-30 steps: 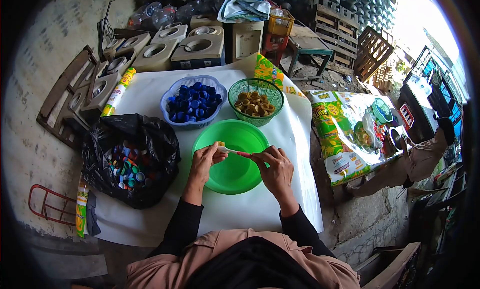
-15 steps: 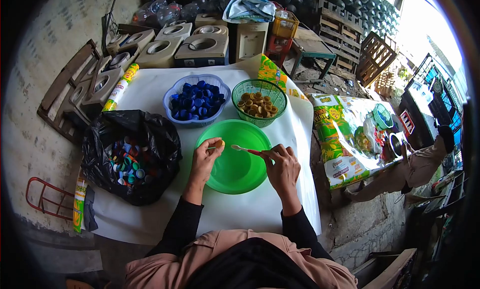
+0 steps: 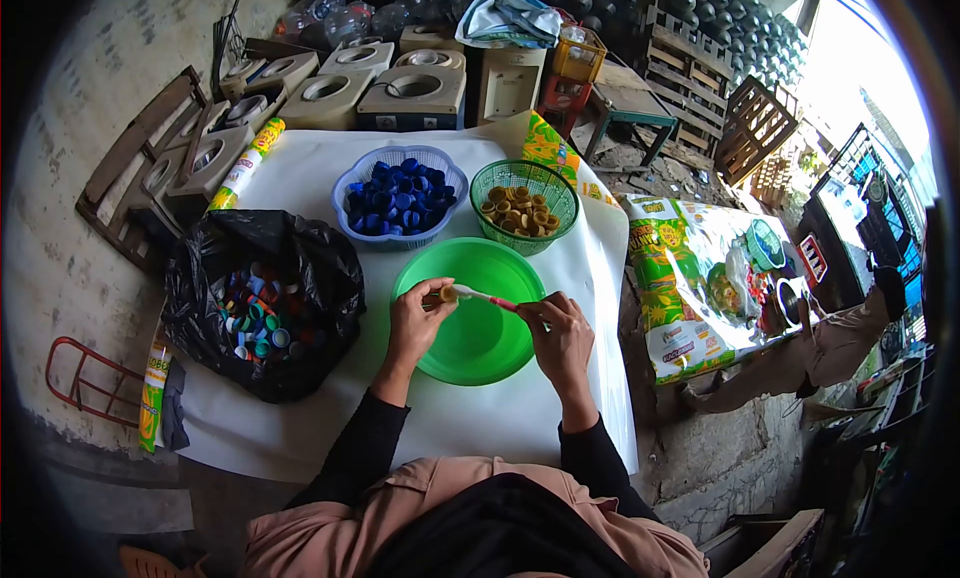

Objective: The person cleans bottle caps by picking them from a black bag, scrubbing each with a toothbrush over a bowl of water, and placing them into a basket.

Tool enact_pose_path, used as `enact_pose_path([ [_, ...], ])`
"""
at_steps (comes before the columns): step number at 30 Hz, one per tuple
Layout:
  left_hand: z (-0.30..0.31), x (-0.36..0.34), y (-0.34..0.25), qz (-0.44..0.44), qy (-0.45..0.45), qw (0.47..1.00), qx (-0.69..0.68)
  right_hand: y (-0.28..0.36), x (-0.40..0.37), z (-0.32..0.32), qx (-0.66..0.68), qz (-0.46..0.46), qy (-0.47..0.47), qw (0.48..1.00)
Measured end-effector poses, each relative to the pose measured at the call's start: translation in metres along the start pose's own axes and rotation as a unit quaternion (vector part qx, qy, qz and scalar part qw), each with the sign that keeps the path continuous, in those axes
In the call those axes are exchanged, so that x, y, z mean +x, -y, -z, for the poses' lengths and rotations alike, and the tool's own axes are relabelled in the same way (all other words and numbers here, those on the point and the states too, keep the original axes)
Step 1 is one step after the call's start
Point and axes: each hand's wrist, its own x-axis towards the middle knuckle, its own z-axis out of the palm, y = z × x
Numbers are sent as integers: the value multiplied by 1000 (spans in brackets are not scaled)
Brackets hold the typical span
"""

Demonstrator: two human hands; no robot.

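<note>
Over the left side of a green basin [image 3: 480, 363], my left hand [image 3: 415, 320] pinches a yellowish-brown bottle cap [image 3: 447, 294]. My right hand [image 3: 560, 336] grips the red handle of a toothbrush [image 3: 490, 299], whose white head meets the cap. Behind the basin stand a blue-violet plastic basket [image 3: 345, 222] of blue bottle caps [image 3: 405, 196] and a green basket [image 3: 568, 218] with several yellowish-brown caps [image 3: 520, 212]. A black plastic bag [image 3: 200, 308] to the left holds mixed-colour caps [image 3: 262, 323].
A white sheet [image 3: 480, 433] covers the table. To the right, a second table with a printed cover [image 3: 665, 308] carries a small green basket [image 3: 765, 246]. Another person's leg [image 3: 770, 363] shows beside it. Old appliance casings [image 3: 410, 98] stand behind.
The toothbrush head has moved left and now touches the cap, which my left hand has turned toward it. The view has shifted slightly.
</note>
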Motion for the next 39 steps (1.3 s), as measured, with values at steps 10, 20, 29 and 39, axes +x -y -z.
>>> enact_pose_path([
  [10,0,-1,2,2,-6,1000,-11,2,4,-2,-106,1,-22,994],
  [20,3,4,-3,104,-5,973,-207,6,7,8,-44,2,-9,999],
  [29,3,6,-9,140,22,969,-201,7,0,-4,-26,45,-20,998],
  [39,4,5,-10,153,33,964,-214,9,0,1,-38,33,-27,998],
])
